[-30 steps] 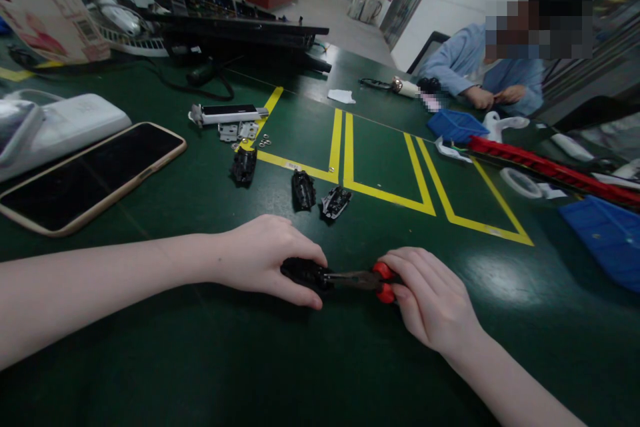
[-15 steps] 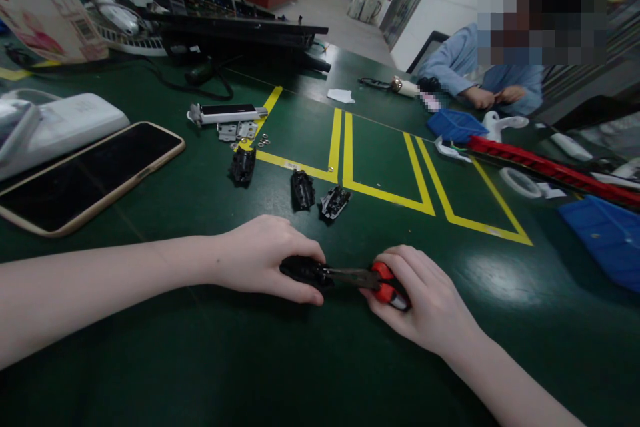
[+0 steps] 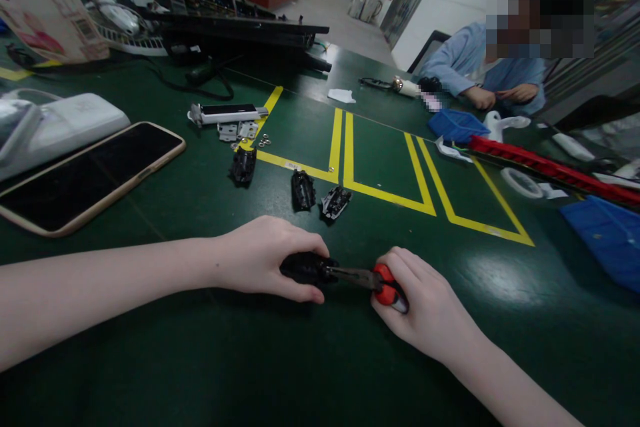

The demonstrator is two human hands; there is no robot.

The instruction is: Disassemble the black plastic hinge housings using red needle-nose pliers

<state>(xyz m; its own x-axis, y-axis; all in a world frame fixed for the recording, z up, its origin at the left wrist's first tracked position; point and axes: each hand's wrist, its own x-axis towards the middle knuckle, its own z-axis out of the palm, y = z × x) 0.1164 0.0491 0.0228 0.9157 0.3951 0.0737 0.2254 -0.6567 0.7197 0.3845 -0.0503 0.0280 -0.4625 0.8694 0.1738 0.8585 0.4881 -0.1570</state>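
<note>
Between the thumb and fingers of my left hand (image 3: pixel 273 259) is a small black plastic part (image 3: pixel 306 269), held low over the green table. My right hand (image 3: pixel 420 297) grips the red handles of needle-nose pliers (image 3: pixel 356 276). The plier jaws point left and meet the right end of the black part; whether they pinch anything there is too small to tell. Beyond my hands lie three similar dark parts: one black part (image 3: pixel 243 165) by the yellow tape, another black part (image 3: pixel 303 189), and a black-and-grey part (image 3: pixel 336 202).
On the left lie a phone (image 3: pixel 93 177) and a white device (image 3: pixel 75 121). Metal brackets (image 3: pixel 237 131) and several small rings (image 3: pixel 264 140) sit near a white bar-shaped piece (image 3: pixel 227 113). A blue bin (image 3: pixel 607 240) stands right. Across the table sits a person in a blue sleeve (image 3: pixel 453 60).
The black part and the plier jaws have shifted slightly, and the black part looks turned a little in my left hand. My right hand has moved slightly to the right. Both grips hold.
</note>
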